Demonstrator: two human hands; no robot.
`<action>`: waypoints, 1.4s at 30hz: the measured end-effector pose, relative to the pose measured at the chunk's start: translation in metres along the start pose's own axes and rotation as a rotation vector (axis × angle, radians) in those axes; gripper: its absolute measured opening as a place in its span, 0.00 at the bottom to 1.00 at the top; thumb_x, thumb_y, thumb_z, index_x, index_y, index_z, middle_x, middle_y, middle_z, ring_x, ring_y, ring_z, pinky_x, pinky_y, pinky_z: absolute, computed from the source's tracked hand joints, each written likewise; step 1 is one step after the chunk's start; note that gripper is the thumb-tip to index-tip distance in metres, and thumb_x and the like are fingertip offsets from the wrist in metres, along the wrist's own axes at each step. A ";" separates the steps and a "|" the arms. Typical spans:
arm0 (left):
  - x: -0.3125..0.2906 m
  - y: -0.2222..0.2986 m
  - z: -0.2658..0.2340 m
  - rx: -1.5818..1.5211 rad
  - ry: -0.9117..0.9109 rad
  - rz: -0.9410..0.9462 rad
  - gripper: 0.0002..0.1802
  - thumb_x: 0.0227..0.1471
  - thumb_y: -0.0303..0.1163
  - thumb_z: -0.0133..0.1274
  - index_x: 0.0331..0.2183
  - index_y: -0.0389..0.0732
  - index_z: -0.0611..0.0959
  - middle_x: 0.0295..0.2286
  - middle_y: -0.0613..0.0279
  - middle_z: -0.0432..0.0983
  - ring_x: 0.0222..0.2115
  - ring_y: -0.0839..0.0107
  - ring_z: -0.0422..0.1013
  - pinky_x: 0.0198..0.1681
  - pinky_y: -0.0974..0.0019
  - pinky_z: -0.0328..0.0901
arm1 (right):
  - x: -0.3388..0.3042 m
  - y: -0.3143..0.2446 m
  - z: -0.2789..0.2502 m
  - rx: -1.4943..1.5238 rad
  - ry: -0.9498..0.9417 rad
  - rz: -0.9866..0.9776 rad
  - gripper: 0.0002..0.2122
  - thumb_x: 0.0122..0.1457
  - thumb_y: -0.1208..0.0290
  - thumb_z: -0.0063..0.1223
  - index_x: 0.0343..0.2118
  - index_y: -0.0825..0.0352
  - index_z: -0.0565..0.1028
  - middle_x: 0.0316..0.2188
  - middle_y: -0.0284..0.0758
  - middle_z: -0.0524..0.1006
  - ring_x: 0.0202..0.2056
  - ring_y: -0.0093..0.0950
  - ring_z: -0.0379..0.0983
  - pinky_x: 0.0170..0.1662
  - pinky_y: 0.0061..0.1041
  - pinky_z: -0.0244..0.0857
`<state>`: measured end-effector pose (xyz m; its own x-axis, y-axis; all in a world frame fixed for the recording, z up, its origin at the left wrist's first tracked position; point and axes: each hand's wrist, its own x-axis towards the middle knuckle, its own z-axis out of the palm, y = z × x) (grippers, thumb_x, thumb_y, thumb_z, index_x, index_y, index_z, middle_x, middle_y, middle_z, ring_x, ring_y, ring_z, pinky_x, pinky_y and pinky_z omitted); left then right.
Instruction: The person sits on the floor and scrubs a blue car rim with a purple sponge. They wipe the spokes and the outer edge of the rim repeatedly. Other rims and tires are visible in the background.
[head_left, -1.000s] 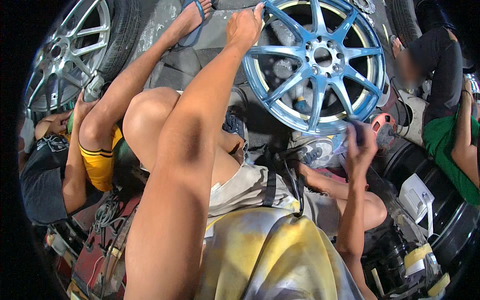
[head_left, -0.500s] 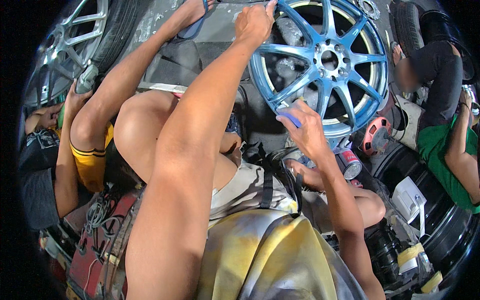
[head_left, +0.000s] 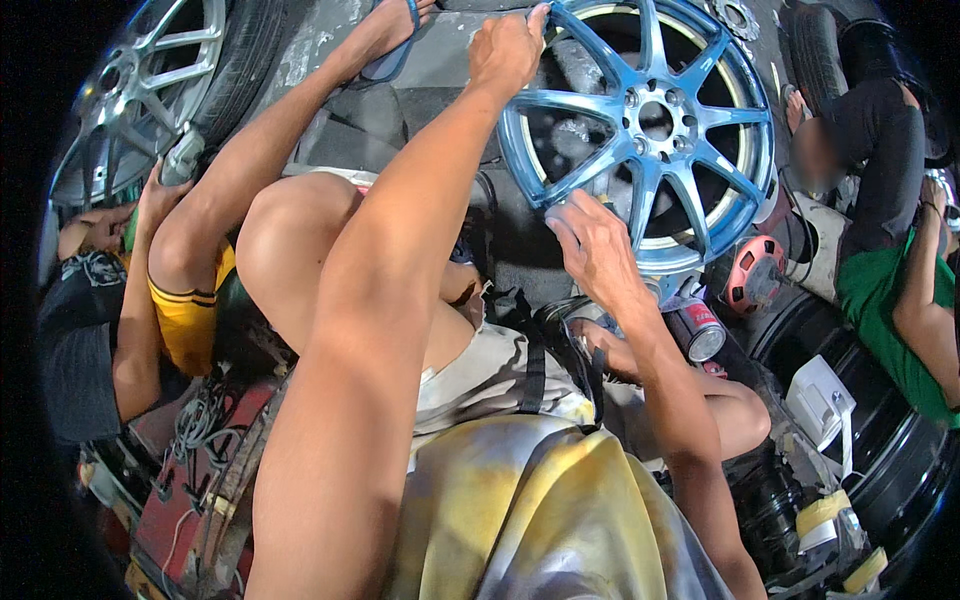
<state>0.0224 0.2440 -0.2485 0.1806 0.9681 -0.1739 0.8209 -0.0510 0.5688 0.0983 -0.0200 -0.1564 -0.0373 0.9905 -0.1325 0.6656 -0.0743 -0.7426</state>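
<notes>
A blue multi-spoke wheel rim [head_left: 655,130] stands tilted in front of me, its outer lip worn to pale metal in places. At its upper left edge my left hand [head_left: 505,52] is closed on the lip, thumb upward. My right hand [head_left: 598,245] presses at the lower left edge with its fingers curled over the lip. The blue pad that showed in its fingers earlier is now hidden behind the hand. Bare metal shows around the bolt holes in the hub.
At left, a person [head_left: 110,330] holds a grey tool [head_left: 184,155] near a silver wheel [head_left: 135,95]. Another person in green [head_left: 885,290] sits at right. A spray can [head_left: 703,335], a red disc [head_left: 755,273], a white box [head_left: 820,400] and black rims [head_left: 880,440] lie to my right.
My right hand has moved slightly up and left along the rim's lower edge and turned, hiding the blue pad. My left hand keeps its hold on the rim.
</notes>
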 end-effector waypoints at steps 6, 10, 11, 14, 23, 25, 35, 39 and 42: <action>-0.003 0.001 -0.004 -0.007 0.008 0.007 0.38 0.64 0.58 0.35 0.34 0.34 0.86 0.35 0.34 0.78 0.41 0.38 0.75 0.47 0.44 0.68 | 0.003 0.003 -0.005 -0.052 -0.042 -0.031 0.03 0.56 0.79 0.52 0.31 0.73 0.75 0.31 0.47 0.71 0.36 0.49 0.72 0.39 0.43 0.66; -0.007 -0.001 -0.001 -0.085 0.059 0.046 0.37 0.63 0.58 0.34 0.34 0.35 0.86 0.36 0.35 0.78 0.41 0.38 0.74 0.48 0.44 0.67 | 0.004 -0.002 0.007 0.034 0.056 0.009 0.03 0.57 0.79 0.53 0.31 0.73 0.75 0.30 0.48 0.71 0.36 0.49 0.72 0.38 0.42 0.65; -0.007 0.002 -0.002 -0.090 0.065 0.057 0.38 0.64 0.58 0.32 0.34 0.36 0.86 0.35 0.36 0.78 0.41 0.38 0.74 0.47 0.43 0.67 | 0.002 -0.004 0.011 0.034 0.098 0.030 0.03 0.57 0.79 0.53 0.31 0.73 0.75 0.30 0.48 0.71 0.35 0.49 0.72 0.38 0.42 0.65; -0.010 0.009 -0.007 -0.099 -0.055 -0.031 0.38 0.64 0.59 0.32 0.34 0.37 0.86 0.36 0.37 0.78 0.41 0.37 0.74 0.48 0.42 0.66 | -0.007 -0.003 0.025 -0.013 0.247 0.074 0.04 0.58 0.78 0.53 0.31 0.73 0.75 0.29 0.48 0.71 0.33 0.50 0.70 0.36 0.43 0.64; 0.000 0.004 0.003 -0.059 0.015 0.005 0.40 0.64 0.59 0.32 0.34 0.32 0.86 0.35 0.32 0.78 0.41 0.36 0.74 0.47 0.42 0.67 | 0.003 -0.001 0.000 0.024 0.011 0.038 0.05 0.57 0.77 0.53 0.33 0.74 0.76 0.31 0.48 0.72 0.36 0.52 0.71 0.39 0.41 0.65; -0.009 0.012 -0.011 -0.060 -0.010 -0.010 0.40 0.63 0.60 0.32 0.34 0.33 0.86 0.35 0.32 0.78 0.40 0.36 0.74 0.47 0.42 0.68 | 0.001 0.005 -0.012 0.009 -0.076 0.016 0.05 0.58 0.77 0.53 0.34 0.73 0.76 0.31 0.47 0.72 0.36 0.51 0.71 0.39 0.41 0.65; -0.002 -0.002 0.006 -0.040 0.083 0.061 0.39 0.64 0.58 0.32 0.35 0.33 0.86 0.36 0.34 0.78 0.41 0.37 0.74 0.50 0.43 0.66 | -0.001 0.000 -0.010 -0.050 -0.062 0.001 0.05 0.57 0.77 0.52 0.32 0.73 0.76 0.31 0.48 0.71 0.35 0.49 0.71 0.39 0.41 0.65; -0.001 0.004 0.000 -0.043 0.020 0.019 0.38 0.64 0.57 0.32 0.35 0.33 0.85 0.36 0.35 0.78 0.41 0.38 0.74 0.50 0.44 0.66 | 0.005 0.001 -0.005 -0.033 -0.016 -0.018 0.05 0.57 0.75 0.52 0.30 0.72 0.76 0.29 0.46 0.72 0.34 0.47 0.72 0.40 0.41 0.64; 0.001 -0.010 0.014 0.004 0.068 0.043 0.37 0.64 0.56 0.33 0.35 0.33 0.85 0.35 0.35 0.79 0.41 0.39 0.74 0.49 0.44 0.67 | 0.003 0.003 -0.001 0.070 -0.015 0.020 0.06 0.57 0.74 0.54 0.32 0.72 0.77 0.29 0.46 0.73 0.34 0.48 0.72 0.40 0.41 0.64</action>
<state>0.0222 0.2420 -0.2658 0.1789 0.9793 -0.0944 0.8152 -0.0938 0.5716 0.1007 -0.0171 -0.1588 -0.0363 0.9869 -0.1575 0.6122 -0.1026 -0.7840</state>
